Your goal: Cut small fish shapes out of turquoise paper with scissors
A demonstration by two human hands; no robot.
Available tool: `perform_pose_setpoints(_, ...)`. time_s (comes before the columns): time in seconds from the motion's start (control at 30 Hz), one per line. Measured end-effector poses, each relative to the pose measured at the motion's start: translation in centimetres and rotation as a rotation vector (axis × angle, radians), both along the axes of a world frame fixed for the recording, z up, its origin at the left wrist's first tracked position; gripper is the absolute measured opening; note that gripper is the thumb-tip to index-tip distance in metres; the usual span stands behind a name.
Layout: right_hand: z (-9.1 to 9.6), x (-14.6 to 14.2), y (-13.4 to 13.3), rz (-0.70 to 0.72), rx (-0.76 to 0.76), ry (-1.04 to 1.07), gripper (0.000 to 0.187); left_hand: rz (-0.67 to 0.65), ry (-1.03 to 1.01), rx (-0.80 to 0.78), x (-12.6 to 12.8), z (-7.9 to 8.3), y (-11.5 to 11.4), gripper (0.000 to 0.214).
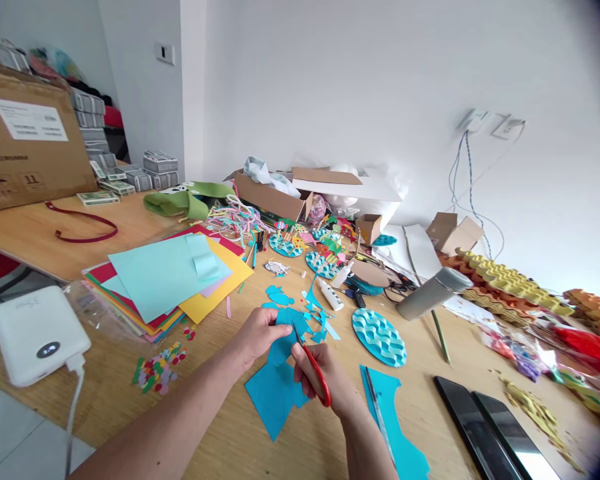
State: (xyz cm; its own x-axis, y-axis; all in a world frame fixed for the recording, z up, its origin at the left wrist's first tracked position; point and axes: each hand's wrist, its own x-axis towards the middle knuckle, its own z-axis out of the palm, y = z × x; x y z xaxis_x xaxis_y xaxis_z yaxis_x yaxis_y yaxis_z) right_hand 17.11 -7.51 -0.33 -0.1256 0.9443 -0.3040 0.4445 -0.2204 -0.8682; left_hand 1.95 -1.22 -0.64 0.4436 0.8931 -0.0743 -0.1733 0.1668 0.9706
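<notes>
My left hand pinches a piece of blue paper between thumb and fingers. Red-handled scissors are gripped in my right hand, their blades at the paper's edge beside my left thumb. Below both hands lies another blue sheet on the wooden table. Cut blue scraps are scattered just beyond the scissors. To the right rests a larger blue offcut with a thin pen-like stick across it.
Stacked coloured paper and a white power bank sit at left. Glue bottles, a wavy blue-and-white oval and a grey cylinder stand or lie beyond my hands. Two dark phones lie at right.
</notes>
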Motion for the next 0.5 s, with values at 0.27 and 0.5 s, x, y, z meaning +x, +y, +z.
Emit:
perform_pose_setpoints(0.27,0.19,-0.26,-0.07,-0.020,-0.002,0.025,0.064,-0.010,-0.040,-0.049,-0.07,0.49,-0.17,0.021)
perform_pose_setpoints(0.5,0.12,-0.22,-0.04,-0.024,-0.007,0.033,0.064,-0.002,-0.069,-0.094,-0.04,0.45,-0.29,0.020)
